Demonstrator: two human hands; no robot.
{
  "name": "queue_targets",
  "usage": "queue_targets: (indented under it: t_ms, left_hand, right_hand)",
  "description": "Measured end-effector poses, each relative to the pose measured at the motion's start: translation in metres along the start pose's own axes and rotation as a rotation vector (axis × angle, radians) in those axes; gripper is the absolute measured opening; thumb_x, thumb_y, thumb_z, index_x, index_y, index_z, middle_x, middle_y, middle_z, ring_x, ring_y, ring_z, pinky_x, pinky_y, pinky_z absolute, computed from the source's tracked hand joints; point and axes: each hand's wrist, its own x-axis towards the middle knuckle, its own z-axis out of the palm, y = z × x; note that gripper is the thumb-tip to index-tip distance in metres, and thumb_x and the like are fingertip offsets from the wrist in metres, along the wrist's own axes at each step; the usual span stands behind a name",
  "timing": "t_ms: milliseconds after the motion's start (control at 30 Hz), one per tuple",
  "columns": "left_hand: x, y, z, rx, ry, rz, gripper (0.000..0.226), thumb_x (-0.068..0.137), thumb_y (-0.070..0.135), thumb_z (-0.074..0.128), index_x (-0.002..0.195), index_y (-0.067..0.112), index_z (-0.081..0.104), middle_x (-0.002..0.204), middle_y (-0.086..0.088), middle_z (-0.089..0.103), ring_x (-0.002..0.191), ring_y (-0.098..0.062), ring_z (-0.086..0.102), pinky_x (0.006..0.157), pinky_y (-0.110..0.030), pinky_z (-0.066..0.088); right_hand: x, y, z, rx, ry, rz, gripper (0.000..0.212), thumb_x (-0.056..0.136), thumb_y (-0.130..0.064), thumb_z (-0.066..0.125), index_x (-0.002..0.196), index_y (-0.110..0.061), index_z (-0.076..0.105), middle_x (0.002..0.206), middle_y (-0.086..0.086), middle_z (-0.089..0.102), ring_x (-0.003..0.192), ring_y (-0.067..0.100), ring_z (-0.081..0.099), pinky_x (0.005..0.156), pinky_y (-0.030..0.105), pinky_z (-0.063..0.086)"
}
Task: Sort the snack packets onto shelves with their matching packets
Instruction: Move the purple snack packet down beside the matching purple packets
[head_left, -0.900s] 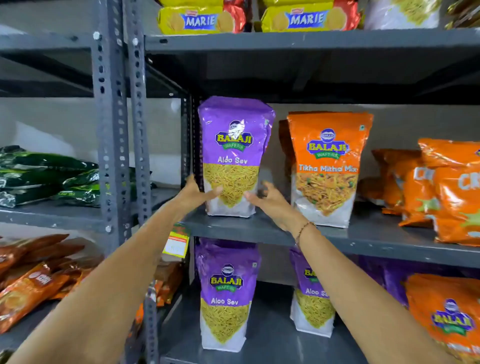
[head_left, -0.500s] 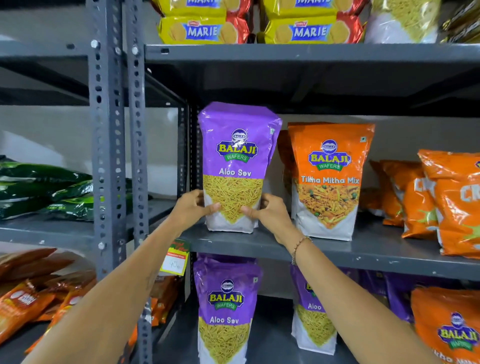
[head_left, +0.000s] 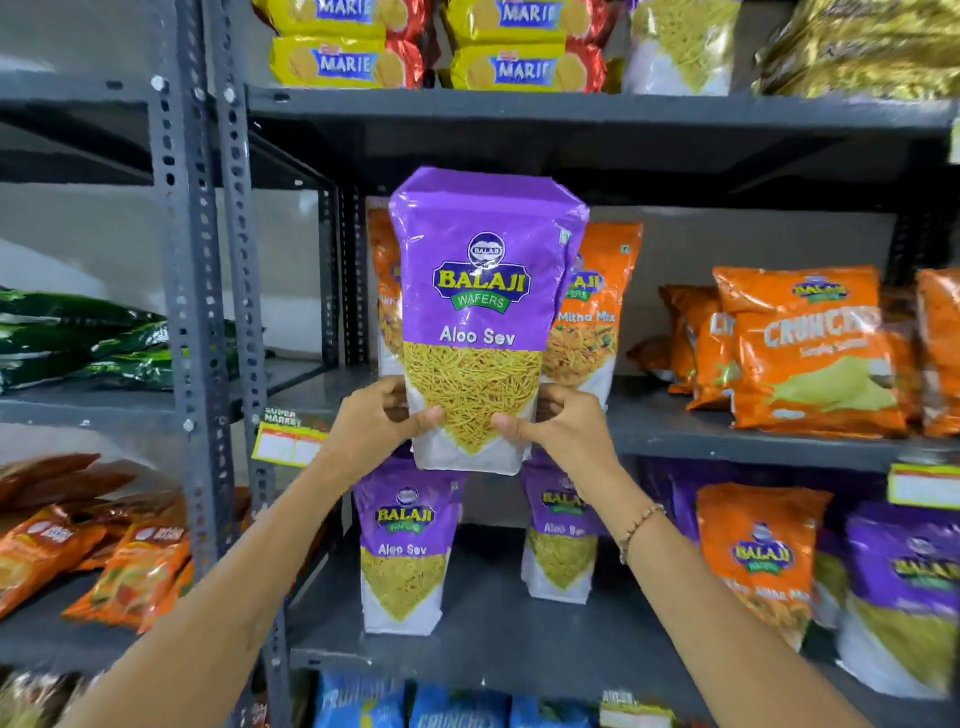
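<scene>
A purple Aloo Sev packet (head_left: 480, 291) hangs upright in front of the middle shelf (head_left: 727, 441), clear of the shelf board. My left hand (head_left: 376, 421) grips its lower left corner and my right hand (head_left: 558, 428) its lower right corner. Behind it stands an orange Tikha Mitha Mix packet (head_left: 592, 322), partly hidden. On the shelf below stand two more purple Aloo Sev packets (head_left: 408, 551) (head_left: 561, 540).
Orange Crunchex packets (head_left: 810, 353) lie right on the middle shelf. Marie biscuit packs (head_left: 348, 62) fill the top shelf. Orange and purple packets (head_left: 758, 556) stand lower right. Green packets (head_left: 78, 338) and orange sachets (head_left: 130, 566) lie on the left rack beyond the grey upright (head_left: 192, 312).
Both hands have lifted the purple Aloo Sev packet off the middle shelf and drawn it toward me. It now covers part of the orange packet behind it.
</scene>
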Motion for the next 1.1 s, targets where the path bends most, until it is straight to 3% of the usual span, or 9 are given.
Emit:
queue_targets:
  t_ms: [67,267,400,533,633,733,933,1033,1100]
  left_hand:
    - [-0.024,-0.001,0.016,0.001,-0.021,-0.014,0.028,0.063,0.043,0.079,0.083,0.044,0.059,0.075,0.037,0.069,0.076,0.012,0.066,0.075,-0.009,0.052]
    - [-0.089,-0.043,0.078,-0.090,-0.062,-0.119,0.041,0.068,0.014,0.080,0.101,0.022,0.058,0.090,0.013,0.067,0.072,0.014,0.063,0.070,-0.004,0.048]
    - [-0.121,-0.082,0.120,-0.094,-0.147,-0.246,0.049,0.066,0.013,0.081,0.106,0.015,0.053,0.092,0.001,0.066,0.083,-0.011,0.065,0.076,-0.012,0.050]
    - [-0.134,-0.122,0.156,-0.025,-0.228,-0.302,0.049,0.066,0.013,0.082,0.103,0.011,0.049,0.085,0.004,0.060,0.074,-0.008,0.057,0.061,-0.002,0.044]
    - [-0.128,-0.153,0.177,0.020,-0.295,-0.371,0.060,0.063,0.023,0.084,0.109,0.006,0.050,0.093,-0.007,0.065,0.084,-0.022,0.061,0.069,-0.019,0.048]
    - [-0.110,-0.181,0.195,0.057,-0.345,-0.413,0.069,0.058,0.027,0.087,0.112,0.008,0.048,0.105,-0.018,0.067,0.096,-0.031,0.064,0.083,-0.044,0.052]
    - [-0.070,-0.217,0.225,0.031,-0.374,-0.438,0.069,0.059,0.019,0.086,0.116,0.009,0.048,0.101,0.001,0.065,0.089,-0.015,0.061,0.071,-0.010,0.047]
    - [-0.055,-0.236,0.235,0.005,-0.365,-0.445,0.068,0.057,0.018,0.087,0.113,0.012,0.049,0.104,-0.004,0.068,0.092,-0.021,0.066,0.084,-0.031,0.054]
    - [-0.047,-0.245,0.240,-0.009,-0.358,-0.440,0.067,0.059,0.017,0.086,0.114,0.011,0.049,0.105,0.000,0.065,0.095,-0.016,0.063,0.085,-0.032,0.050]
  right_hand:
    - [-0.029,0.008,-0.012,0.029,0.011,0.022,0.030,0.060,-0.015,0.086,0.083,-0.022,0.069,0.082,-0.011,0.072,0.072,-0.002,0.068,0.065,0.013,0.053]
    - [-0.112,0.066,-0.035,0.021,0.025,0.159,0.042,0.059,-0.008,0.086,0.092,-0.023,0.066,0.090,-0.010,0.071,0.076,-0.009,0.066,0.070,0.008,0.049]
    - [-0.149,0.119,-0.045,-0.015,0.024,0.291,0.043,0.060,-0.005,0.085,0.090,-0.028,0.064,0.096,-0.006,0.071,0.080,-0.008,0.066,0.075,0.014,0.053]
    - [-0.166,0.173,-0.049,-0.025,0.053,0.405,0.049,0.058,0.004,0.083,0.089,-0.028,0.063,0.092,-0.013,0.069,0.081,-0.002,0.067,0.076,0.017,0.055]
    - [-0.166,0.212,-0.049,-0.040,0.045,0.474,0.051,0.058,0.004,0.083,0.093,-0.027,0.063,0.095,-0.009,0.069,0.089,0.010,0.066,0.084,0.028,0.054]
    - [-0.154,0.245,-0.053,-0.042,0.060,0.532,0.052,0.057,0.006,0.083,0.092,-0.026,0.063,0.095,-0.008,0.070,0.086,0.004,0.067,0.082,0.028,0.054]
    - [-0.114,0.299,-0.059,-0.009,0.030,0.589,0.052,0.056,0.014,0.079,0.092,-0.020,0.063,0.085,-0.012,0.075,0.084,0.001,0.068,0.075,0.019,0.054]
    - [-0.098,0.318,-0.060,-0.011,0.034,0.601,0.052,0.056,0.014,0.079,0.092,-0.020,0.063,0.084,-0.014,0.075,0.084,-0.001,0.068,0.074,0.017,0.054]
    - [-0.089,0.326,-0.060,-0.005,0.043,0.604,0.053,0.057,0.015,0.079,0.093,-0.020,0.063,0.092,-0.010,0.073,0.084,-0.001,0.068,0.074,0.017,0.055]
